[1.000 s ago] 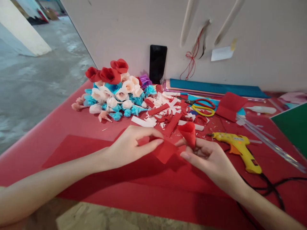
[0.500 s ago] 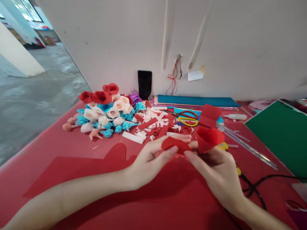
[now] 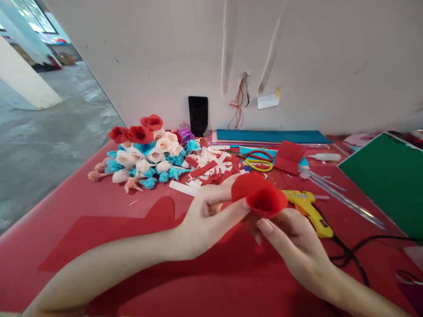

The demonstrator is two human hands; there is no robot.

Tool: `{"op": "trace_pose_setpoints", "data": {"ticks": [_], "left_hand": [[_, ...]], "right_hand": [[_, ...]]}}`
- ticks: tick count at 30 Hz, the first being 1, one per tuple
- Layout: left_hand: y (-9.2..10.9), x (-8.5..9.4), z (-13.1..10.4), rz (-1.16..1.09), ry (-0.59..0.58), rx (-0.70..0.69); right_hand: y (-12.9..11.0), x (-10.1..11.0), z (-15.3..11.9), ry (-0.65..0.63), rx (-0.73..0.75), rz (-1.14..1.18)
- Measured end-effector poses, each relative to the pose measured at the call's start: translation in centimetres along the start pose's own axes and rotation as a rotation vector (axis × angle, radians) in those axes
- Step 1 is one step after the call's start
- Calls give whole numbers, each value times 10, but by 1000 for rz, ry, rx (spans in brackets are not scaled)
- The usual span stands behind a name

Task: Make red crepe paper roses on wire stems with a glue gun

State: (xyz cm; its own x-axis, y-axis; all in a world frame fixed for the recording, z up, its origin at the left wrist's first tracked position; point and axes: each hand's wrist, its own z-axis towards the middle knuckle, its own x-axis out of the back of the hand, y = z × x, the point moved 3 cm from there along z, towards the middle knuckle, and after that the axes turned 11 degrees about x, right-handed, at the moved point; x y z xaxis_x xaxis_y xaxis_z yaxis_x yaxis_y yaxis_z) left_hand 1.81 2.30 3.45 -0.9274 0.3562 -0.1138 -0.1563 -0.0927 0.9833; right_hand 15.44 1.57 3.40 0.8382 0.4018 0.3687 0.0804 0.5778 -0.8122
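My left hand [image 3: 206, 218] pinches a red paper petal [image 3: 243, 188] between thumb and fingers, and the petal lies against the left and back of a red paper flower [image 3: 269, 204]. Cupped and open at the top, the flower faces me. My right hand [image 3: 297, 244] grips it from below, its thumb near the base; the hand and flower hide the lower end. Just beyond my right hand lies a yellow glue gun [image 3: 306, 209]. A folded red paper piece [image 3: 289, 156] rests farther back.
Finished paper flowers [image 3: 145, 163] pile up at back left, beside red and white scraps [image 3: 214, 165]. Scissors [image 3: 259, 160] lie behind my hands. A phone [image 3: 198, 115] leans on the wall. Clear glue sticks [image 3: 350, 202], a black cord [image 3: 357, 259] and a green board [image 3: 386, 185] are at right.
My right hand has moved the flower left and toward me, bringing it against the petal in my left hand. The glue gun behind is now more exposed.
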Motion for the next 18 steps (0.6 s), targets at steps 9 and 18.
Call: {"op": "trace_pose_setpoints", "data": {"ticks": [9, 18], "left_hand": [[11, -1, -1, 174, -112, -5], [14, -5, 0, 213, -112, -36]], "right_hand": [[-2, 2, 0, -15, -12, -16], [2, 1, -2, -43, -65, 58]]}}
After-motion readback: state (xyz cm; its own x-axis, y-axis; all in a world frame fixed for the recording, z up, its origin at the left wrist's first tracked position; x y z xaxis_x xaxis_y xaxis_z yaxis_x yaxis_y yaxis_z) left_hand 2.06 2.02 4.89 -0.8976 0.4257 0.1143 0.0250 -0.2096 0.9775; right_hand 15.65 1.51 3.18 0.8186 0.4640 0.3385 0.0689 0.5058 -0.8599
